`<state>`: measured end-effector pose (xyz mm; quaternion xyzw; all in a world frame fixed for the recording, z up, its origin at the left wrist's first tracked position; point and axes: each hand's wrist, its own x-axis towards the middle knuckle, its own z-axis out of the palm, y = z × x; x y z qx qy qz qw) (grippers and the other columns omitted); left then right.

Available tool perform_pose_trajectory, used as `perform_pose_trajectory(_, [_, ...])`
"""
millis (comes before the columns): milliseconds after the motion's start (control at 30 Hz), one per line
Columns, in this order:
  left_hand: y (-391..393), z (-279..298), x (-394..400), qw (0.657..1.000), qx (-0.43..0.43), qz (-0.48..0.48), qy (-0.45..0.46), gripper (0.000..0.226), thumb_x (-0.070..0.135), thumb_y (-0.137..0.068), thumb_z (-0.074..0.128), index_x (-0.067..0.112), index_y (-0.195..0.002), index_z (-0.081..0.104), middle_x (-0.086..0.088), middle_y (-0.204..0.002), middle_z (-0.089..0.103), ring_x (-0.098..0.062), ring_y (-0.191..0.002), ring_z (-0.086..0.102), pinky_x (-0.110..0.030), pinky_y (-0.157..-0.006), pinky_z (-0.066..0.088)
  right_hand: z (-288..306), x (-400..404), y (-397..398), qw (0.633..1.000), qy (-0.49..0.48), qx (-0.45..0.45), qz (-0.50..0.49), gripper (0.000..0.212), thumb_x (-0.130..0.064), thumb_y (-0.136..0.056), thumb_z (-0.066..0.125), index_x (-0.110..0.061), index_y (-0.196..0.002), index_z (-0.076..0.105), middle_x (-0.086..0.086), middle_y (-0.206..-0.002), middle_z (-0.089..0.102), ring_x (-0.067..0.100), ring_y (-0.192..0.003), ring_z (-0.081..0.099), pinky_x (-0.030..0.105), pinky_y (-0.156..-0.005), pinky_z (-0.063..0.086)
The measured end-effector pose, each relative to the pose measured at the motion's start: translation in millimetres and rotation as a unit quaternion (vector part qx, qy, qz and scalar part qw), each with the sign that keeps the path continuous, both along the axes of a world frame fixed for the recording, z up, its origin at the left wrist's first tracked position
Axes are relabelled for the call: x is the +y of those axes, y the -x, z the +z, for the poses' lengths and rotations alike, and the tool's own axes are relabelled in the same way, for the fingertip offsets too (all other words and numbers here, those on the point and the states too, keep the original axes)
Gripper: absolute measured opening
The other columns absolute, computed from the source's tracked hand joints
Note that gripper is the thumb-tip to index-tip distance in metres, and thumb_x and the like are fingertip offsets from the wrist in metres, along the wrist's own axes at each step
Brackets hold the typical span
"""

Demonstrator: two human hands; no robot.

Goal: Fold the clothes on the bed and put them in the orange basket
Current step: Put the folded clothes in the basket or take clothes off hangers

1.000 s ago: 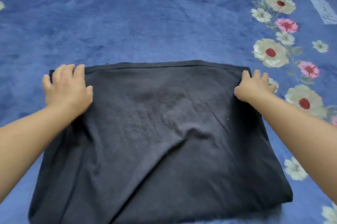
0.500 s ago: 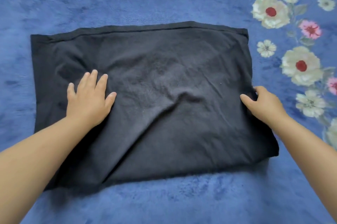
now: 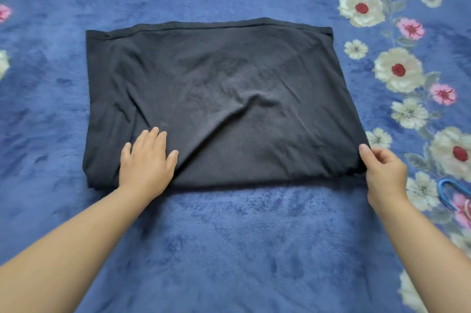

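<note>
A dark navy garment (image 3: 219,88) lies folded into a broad rectangle on the blue bed cover (image 3: 229,249). A raised crease runs through its middle toward the near edge. My left hand (image 3: 146,161) lies flat on the garment's near left part, fingers straight and spread. My right hand (image 3: 382,168) pinches the near right corner of the garment between thumb and fingers. The orange basket is out of sight.
The bed cover carries a band of cream and pink flowers (image 3: 397,70) down its right side. A blue hanger hook (image 3: 448,191) and a pink one beside it peek in at the right edge.
My left hand slid down the garment toward its near edge. My right hand moved down the right side to the near right corner and pinched it. The view pulled back.
</note>
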<state>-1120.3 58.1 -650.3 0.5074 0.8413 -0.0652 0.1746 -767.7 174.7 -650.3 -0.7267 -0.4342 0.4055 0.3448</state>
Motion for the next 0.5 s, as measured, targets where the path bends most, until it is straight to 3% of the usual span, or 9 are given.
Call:
perform_pose_trajectory(100, [-7, 0, -25, 1.0, 0.003, 0.03, -0.002, 0.058, 0.036, -0.096, 0.037, 0.005, -0.144, 0.026, -0.008, -0.153, 0.023, -0.023, -0.142, 0.016, -0.044, -0.113, 0.014, 5, 3, 4, 0.99, -0.021, -0.131, 0.036, 0.028, -0.017, -0.097, 0.043, -0.013, -0.07, 0.046, 0.002, -0.065, 0.049, 0.016, -0.064, 0.043, 0.027, -0.063, 0.033])
perform_pose_trajectory(200, [-5, -9, -35, 0.997, -0.032, 0.06, 0.029, 0.06, 0.038, -0.098, 0.031, 0.006, -0.147, 0.018, -0.007, -0.157, 0.011, -0.022, -0.144, 0.006, -0.042, -0.115, 0.009, 0, 12, -3, 0.965, 0.009, -0.251, 0.08, 0.025, -0.016, -0.099, 0.035, 0.0, -0.083, 0.046, 0.017, -0.08, 0.047, 0.03, -0.079, 0.042, 0.032, -0.065, 0.023])
perform_pose_trajectory(367, [4, -12, -28, 0.996, -0.049, 0.062, 0.053, 0.058, 0.037, -0.099, 0.027, 0.006, -0.147, 0.016, -0.007, -0.157, 0.008, -0.022, -0.144, 0.006, -0.04, -0.114, 0.013, -20, 12, -7, 0.929, 0.055, -0.349, 0.107, 0.029, -0.014, -0.099, 0.034, 0.011, -0.096, 0.049, 0.037, -0.1, 0.056, 0.047, -0.096, 0.05, 0.042, -0.073, 0.03])
perform_pose_trajectory(433, [9, -9, -26, 0.994, -0.061, 0.058, 0.064, 0.056, 0.036, -0.099, 0.029, 0.005, -0.146, 0.02, -0.008, -0.156, 0.012, -0.022, -0.143, 0.011, -0.04, -0.113, 0.017, -22, 7, 2, 0.903, 0.058, -0.41, 0.117, 0.027, -0.01, -0.097, 0.037, 0.011, -0.108, 0.048, 0.039, -0.108, 0.053, 0.048, -0.106, 0.047, 0.046, -0.087, 0.031])
perform_pose_trajectory(500, [11, 0, -28, 0.994, -0.073, 0.086, 0.013, 0.046, 0.027, -0.098, 0.035, 0.002, -0.136, 0.037, -0.012, -0.147, 0.033, -0.027, -0.136, 0.028, -0.042, -0.106, 0.028, -20, 0, 13, 0.886, 0.023, -0.449, 0.11, 0.029, -0.003, -0.092, 0.039, 0.008, -0.117, 0.047, 0.034, -0.119, 0.049, 0.045, -0.116, 0.041, 0.048, -0.096, 0.027])
